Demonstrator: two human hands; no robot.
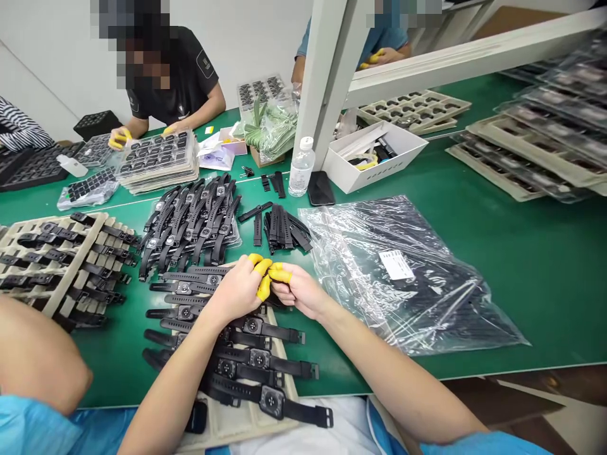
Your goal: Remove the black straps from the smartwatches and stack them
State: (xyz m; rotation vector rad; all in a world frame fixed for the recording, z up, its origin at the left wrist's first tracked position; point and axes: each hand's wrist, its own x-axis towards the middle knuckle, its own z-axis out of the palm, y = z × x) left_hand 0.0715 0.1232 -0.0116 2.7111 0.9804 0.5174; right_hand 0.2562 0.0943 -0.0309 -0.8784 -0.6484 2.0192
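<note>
My left hand [239,287] and my right hand [301,292] meet above the far end of a cream tray [227,420]. Yellow finger cots cover several of my fingertips, which are pinched together. Whatever sits between them is hidden by the fingers; a dark piece shows just below my right hand. Across the tray lie rows of black smartwatches [272,401] with straps, sensor backs facing up. Just beyond my hands is a pile of loose black watch straps [283,229]. Another batch of strapped watches [194,218] is heaped behind the tray.
A clear plastic bag of dark items [441,291] lies to the right. Behind it stand a water bottle [301,170], a phone [320,189] and a white box [374,161]. Stacked trays [516,161] are at far right, a watch tray [78,265] at left. A co-worker [183,82] sits opposite.
</note>
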